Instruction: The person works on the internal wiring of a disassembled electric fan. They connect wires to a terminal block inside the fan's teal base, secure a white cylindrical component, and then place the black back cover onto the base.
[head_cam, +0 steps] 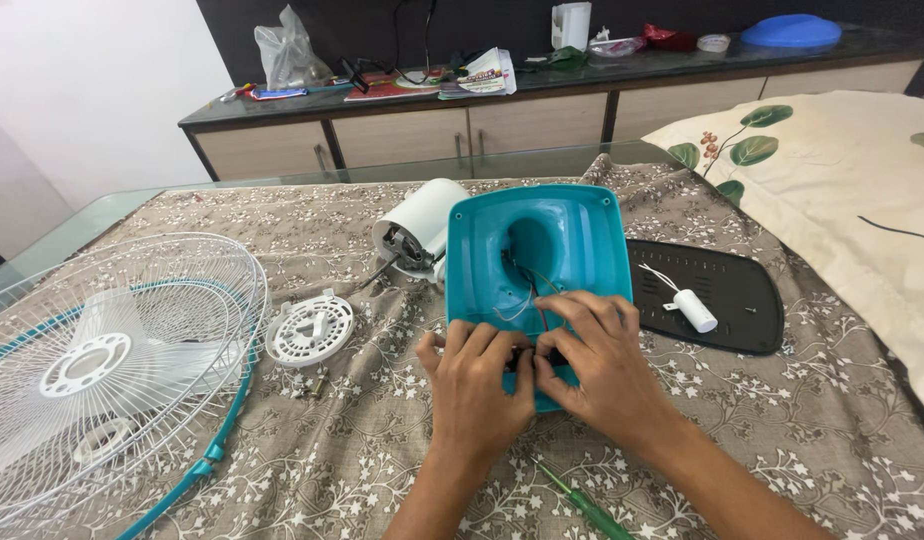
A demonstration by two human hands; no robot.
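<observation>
A teal plastic fan base shell (562, 225) lies upside down on the cloth-covered table, with thin wires showing inside its hollow. Both hands meet at its near edge. My left hand (477, 375) and my right hand (592, 355) pinch a small dark part between their fingertips, mostly hidden by the fingers. A white motor housing (417, 228) lies just behind the shell's left side.
White wire fan guards with a blade (102, 370) lie at left, a round white cap (310, 328) and loose screws beside them. A black base plate (737, 295) carries a white capacitor (694, 310). A green screwdriver (587, 505) lies near my wrists. A cluttered sideboard (542, 100) stands behind.
</observation>
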